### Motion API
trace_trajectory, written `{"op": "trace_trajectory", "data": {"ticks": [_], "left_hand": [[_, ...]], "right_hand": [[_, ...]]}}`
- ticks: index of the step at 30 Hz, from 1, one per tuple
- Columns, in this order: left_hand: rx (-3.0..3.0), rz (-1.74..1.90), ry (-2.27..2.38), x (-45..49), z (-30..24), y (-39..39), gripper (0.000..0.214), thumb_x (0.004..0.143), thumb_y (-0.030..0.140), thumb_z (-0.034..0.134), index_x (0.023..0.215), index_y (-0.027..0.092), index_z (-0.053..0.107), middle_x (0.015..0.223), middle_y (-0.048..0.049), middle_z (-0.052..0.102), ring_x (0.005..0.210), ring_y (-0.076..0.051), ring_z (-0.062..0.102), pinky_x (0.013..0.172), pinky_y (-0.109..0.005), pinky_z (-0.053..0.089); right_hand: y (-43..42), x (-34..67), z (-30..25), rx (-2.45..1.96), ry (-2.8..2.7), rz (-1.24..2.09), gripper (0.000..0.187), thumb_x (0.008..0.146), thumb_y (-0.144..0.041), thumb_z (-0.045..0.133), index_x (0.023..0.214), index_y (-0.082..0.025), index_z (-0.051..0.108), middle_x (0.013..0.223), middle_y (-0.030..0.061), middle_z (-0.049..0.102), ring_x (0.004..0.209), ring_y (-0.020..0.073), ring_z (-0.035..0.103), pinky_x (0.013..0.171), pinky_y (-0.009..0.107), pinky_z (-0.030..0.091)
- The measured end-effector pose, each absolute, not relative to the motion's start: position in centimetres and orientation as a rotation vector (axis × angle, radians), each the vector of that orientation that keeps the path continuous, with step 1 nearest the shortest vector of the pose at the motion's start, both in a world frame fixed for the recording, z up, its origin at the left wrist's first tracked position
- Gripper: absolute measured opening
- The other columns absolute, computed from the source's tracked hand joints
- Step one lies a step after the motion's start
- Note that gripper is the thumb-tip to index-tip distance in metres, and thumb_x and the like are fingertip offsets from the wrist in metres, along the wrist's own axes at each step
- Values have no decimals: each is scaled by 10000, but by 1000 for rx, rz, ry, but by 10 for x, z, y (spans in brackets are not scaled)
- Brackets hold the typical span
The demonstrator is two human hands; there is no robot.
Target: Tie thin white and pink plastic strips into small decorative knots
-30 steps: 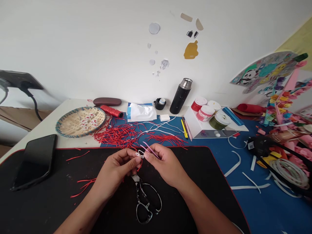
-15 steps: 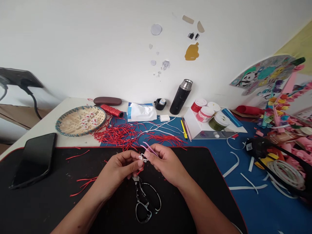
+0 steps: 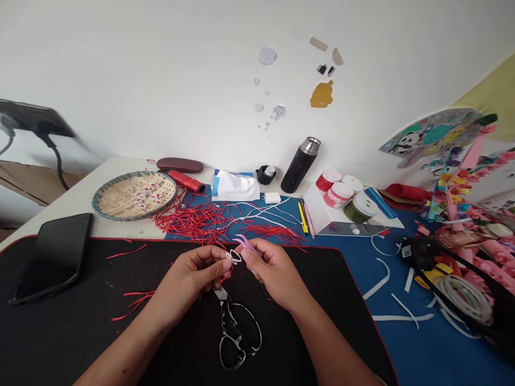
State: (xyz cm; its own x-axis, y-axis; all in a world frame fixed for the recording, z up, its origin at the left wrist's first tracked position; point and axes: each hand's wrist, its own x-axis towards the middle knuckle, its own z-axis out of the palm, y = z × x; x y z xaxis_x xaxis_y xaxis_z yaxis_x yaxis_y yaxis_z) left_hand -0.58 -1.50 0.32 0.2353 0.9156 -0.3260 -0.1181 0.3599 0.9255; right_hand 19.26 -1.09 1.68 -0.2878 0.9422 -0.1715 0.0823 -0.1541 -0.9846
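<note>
My left hand [image 3: 197, 274] pinches a small looped white cord [image 3: 234, 258] between thumb and fingertips. A bit of red cord [image 3: 227, 275] hangs just under those fingertips. Purple tweezers [image 3: 247, 244] lie in the closed fingers of my right hand [image 3: 276, 274], their tips pointing up and left. The right thumb and index finger are at the right side of the white loops; whether they also grip the cord is hard to tell. Below both hands, scissors with dark patterned handles [image 3: 240, 335] rest on the black mat [image 3: 277, 343], their blades partly hidden by my left hand.
Cut red cords [image 3: 193, 222] are heaped beyond the mat. A woven basket [image 3: 105, 199] holds small red-and-white pieces, beside a red thread spool [image 3: 185, 181]. A phone [image 3: 52, 257] lies left; a black flask [image 3: 300, 166] and paint jars [image 3: 338, 194] stand at the back.
The white loop between my fingertips now stands wider and more upright. Both hands have shifted only slightly, and the camera view has tilted a little.
</note>
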Motion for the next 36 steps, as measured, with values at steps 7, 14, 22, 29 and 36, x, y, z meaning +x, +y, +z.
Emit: {"op": "trace_trajectory", "data": {"ticks": [7,14,22,29,36], "left_hand": [[882,988,1131,-10,-1,-12,395,690,519,949,785,182,767,648,16,662,516,-100,504,478,-211,371],[887,1037,1110,-12,1,-11,370,709,506,942,779,183,776,690,2,695,555,-104,516,513,-216,387],[871,1047,1103,-10,5,-11,391,669,513,959,763,180,776,679,6,689,550,-105,512,506,-218,378],[866,1054,1112,-11,3,-12,385,666,511,957,756,185,772,668,9,684,543,-103,508,500,-216,379],[861,1065,1102,-11,3,-11,378,681,510,955,754,189,770,660,15,681,538,-99,504,499,-212,375]], "right_hand": [[-11,194,18,-1187,-1436,1527,529,993,-638,622,1139,-150,763,661,-48,471,554,110,335,536,266,266],[-14,193,18,-1236,-1497,1458,509,1024,-593,582,1110,-129,772,563,-66,451,525,113,380,549,271,285],[-14,191,20,-1221,-1462,1510,525,1007,-605,605,1113,-120,775,592,-69,399,534,108,338,525,260,253],[-16,194,14,-1237,-1515,1451,468,1026,-572,617,1233,-177,758,699,-37,449,577,113,349,529,253,270],[-16,193,16,-1201,-1446,1454,460,1031,-565,600,1222,-166,726,691,-42,466,542,105,310,496,250,238]]}}
